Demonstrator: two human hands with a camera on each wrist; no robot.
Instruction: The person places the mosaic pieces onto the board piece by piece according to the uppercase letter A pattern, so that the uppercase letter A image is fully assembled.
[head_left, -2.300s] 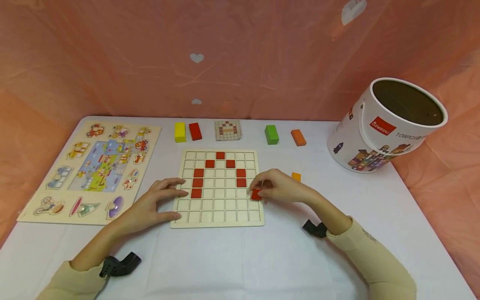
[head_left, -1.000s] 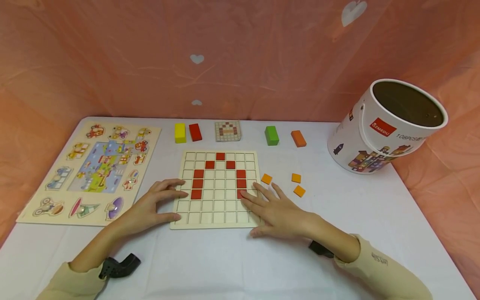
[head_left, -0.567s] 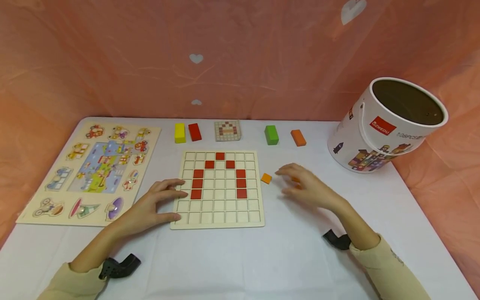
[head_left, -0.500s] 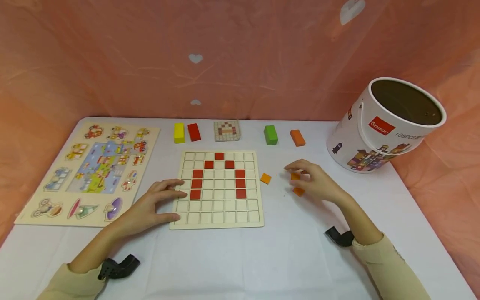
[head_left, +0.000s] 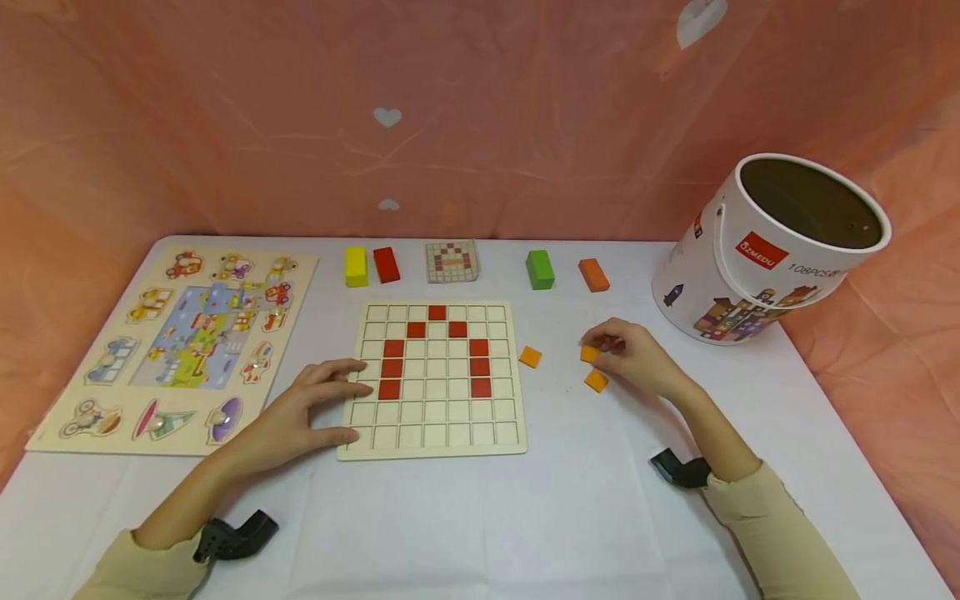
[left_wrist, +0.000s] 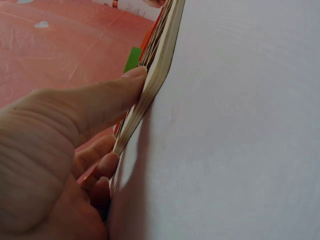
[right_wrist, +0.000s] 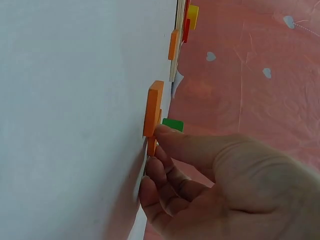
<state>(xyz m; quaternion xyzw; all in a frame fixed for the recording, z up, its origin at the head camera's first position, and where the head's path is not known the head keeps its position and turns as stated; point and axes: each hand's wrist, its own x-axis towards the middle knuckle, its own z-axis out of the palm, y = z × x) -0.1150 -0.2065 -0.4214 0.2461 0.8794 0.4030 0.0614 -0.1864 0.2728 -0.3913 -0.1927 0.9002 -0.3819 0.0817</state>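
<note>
A square grid board (head_left: 435, 433) lies mid-table with several red square tiles (head_left: 480, 367) in its cells, forming an arch. My left hand (head_left: 288, 421) rests on the board's left edge, fingers spread; its thumb (left_wrist: 107, 102) touches the rim in the left wrist view. To the right of the board, my right hand (head_left: 633, 360) pinches an orange square tile (head_left: 589, 353) between thumb and fingers, at table level. A second orange tile (head_left: 596, 381) lies just in front of it, also seen close up as an orange tile (right_wrist: 153, 109). A third orange tile (head_left: 530, 357) lies beside the board.
Along the back stand a yellow block (head_left: 356, 267), a red block (head_left: 386, 265), a small pattern card (head_left: 452, 262), a green block (head_left: 540, 270) and an orange block (head_left: 593, 275). A picture puzzle board (head_left: 75, 400) lies left; a white bucket (head_left: 757, 283) stands right.
A red tile has gone into the right column of the grid and the right hand has let go of it. That hand has moved right to the orange tiles and closed on one. The left hand stays put.
</note>
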